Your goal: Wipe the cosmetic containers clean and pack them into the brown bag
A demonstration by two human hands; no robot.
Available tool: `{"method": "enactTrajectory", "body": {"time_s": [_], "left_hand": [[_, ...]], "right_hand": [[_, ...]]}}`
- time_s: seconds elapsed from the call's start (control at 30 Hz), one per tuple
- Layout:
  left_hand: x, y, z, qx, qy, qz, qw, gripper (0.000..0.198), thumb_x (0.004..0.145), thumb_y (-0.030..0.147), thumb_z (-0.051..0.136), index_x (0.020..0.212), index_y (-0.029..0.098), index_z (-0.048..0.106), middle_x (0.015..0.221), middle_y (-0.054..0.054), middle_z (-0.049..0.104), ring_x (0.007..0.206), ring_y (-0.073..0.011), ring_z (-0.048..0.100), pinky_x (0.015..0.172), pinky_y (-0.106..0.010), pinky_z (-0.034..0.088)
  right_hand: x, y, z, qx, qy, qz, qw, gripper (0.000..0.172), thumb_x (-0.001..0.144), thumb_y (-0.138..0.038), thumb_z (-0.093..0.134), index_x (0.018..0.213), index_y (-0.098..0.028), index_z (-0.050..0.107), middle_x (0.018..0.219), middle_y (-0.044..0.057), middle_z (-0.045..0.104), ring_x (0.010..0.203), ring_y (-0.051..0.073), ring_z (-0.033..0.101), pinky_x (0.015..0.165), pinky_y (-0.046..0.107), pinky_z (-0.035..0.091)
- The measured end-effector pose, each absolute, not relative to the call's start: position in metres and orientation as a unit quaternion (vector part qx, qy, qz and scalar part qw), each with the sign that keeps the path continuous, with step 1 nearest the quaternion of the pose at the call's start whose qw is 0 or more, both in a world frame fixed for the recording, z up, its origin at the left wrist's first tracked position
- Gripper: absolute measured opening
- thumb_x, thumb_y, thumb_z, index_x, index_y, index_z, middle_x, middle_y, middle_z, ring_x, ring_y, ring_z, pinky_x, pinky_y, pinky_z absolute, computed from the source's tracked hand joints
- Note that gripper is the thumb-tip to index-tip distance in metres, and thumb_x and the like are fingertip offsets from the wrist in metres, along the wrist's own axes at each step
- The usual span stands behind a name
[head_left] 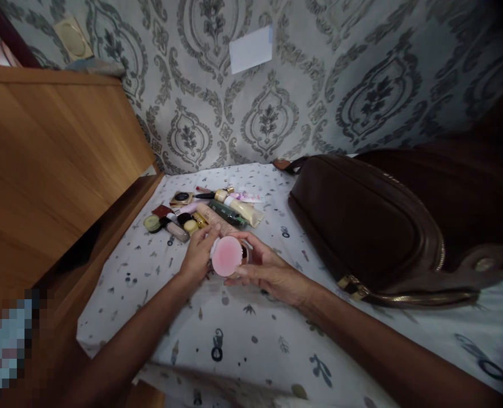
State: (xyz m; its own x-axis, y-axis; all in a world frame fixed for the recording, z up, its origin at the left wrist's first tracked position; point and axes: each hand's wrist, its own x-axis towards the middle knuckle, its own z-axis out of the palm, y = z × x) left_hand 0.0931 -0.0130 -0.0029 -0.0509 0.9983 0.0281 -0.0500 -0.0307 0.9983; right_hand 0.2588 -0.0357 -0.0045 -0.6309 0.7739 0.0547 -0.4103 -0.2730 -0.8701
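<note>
Between my two hands is a round cosmetic container with a flat pink face (227,256) turned up towards me. My left hand (198,252) grips its left edge, fingers bent around the side. From the right, my right hand (272,271) closes thumb and fingers on it. A brownish part with a shiny rim shows just behind the pink face, partly covered by my right fingers. Just beyond my hands lies a pile of cosmetics: a peach tube (212,218), a dark green tube (228,214), a cream tube (245,211) and a small green-lidded jar (152,223).
A dark brown leather bag (353,221) with gold zips fills the right side of the patterned white cloth (242,351). To the left stands a wooden cabinet (55,147). Patterned wallpaper (268,113) covers the wall behind, with a white paper (251,50) on it.
</note>
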Motion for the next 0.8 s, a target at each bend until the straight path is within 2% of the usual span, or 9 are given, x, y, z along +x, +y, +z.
{"method": "enactTrajectory", "body": {"time_s": [0.17, 0.33, 0.47, 0.67, 0.8], "left_hand": [[0.089, -0.01, -0.003, 0.504, 0.487, 0.503, 0.505, 0.046, 0.067, 0.057, 0.077, 0.068, 0.017, 0.055, 0.06, 0.005, 0.052, 0.053, -0.0092, 0.046, 0.052, -0.021, 0.036], [0.086, -0.011, 0.002, 0.576, 0.483, 0.477, 0.454, 0.036, 0.074, 0.049, 0.071, 0.068, 0.018, 0.055, 0.066, 0.004, 0.053, 0.062, -0.0118, 0.048, 0.061, -0.022, 0.039], [0.087, -0.016, 0.01, 0.635, 0.485, 0.444, 0.405, 0.031, 0.082, 0.044, 0.062, 0.066, 0.018, 0.052, 0.063, 0.004, 0.049, 0.062, -0.0125, 0.045, 0.061, -0.023, 0.036], [0.091, -0.027, 0.023, 0.692, 0.486, 0.435, 0.31, 0.025, 0.088, 0.036, 0.055, 0.069, 0.02, 0.052, 0.063, 0.004, 0.047, 0.062, -0.0136, 0.043, 0.061, -0.025, 0.035], [0.094, -0.032, 0.027, 0.713, 0.479, 0.437, 0.266, 0.021, 0.09, 0.033, 0.054, 0.074, 0.02, 0.052, 0.071, 0.002, 0.053, 0.069, -0.0148, 0.047, 0.066, -0.025, 0.037]], "right_hand": [[0.255, -0.036, -0.01, -0.217, -0.532, 0.722, 0.386, 0.069, 0.057, -0.023, 0.087, 0.116, -0.026, 0.051, 0.106, 0.001, 0.063, 0.093, 0.018, 0.064, 0.076, 0.032, 0.057], [0.251, -0.037, -0.015, -0.261, -0.57, 0.682, 0.375, 0.064, 0.052, -0.021, 0.087, 0.103, -0.025, 0.048, 0.092, -0.002, 0.066, 0.083, 0.018, 0.066, 0.071, 0.032, 0.056], [0.251, -0.039, -0.019, -0.298, -0.643, 0.607, 0.358, 0.063, 0.053, -0.028, 0.089, 0.103, -0.024, 0.051, 0.085, -0.002, 0.065, 0.075, 0.018, 0.063, 0.065, 0.032, 0.054], [0.253, -0.037, -0.023, -0.325, -0.689, 0.52, 0.385, 0.059, 0.059, -0.043, 0.088, 0.105, -0.02, 0.057, 0.082, -0.002, 0.062, 0.069, 0.014, 0.055, 0.06, 0.026, 0.048], [0.252, -0.036, -0.023, -0.315, -0.697, 0.506, 0.399, 0.065, 0.061, -0.044, 0.087, 0.114, -0.02, 0.059, 0.09, 0.0, 0.065, 0.074, 0.016, 0.058, 0.064, 0.029, 0.051]]}}
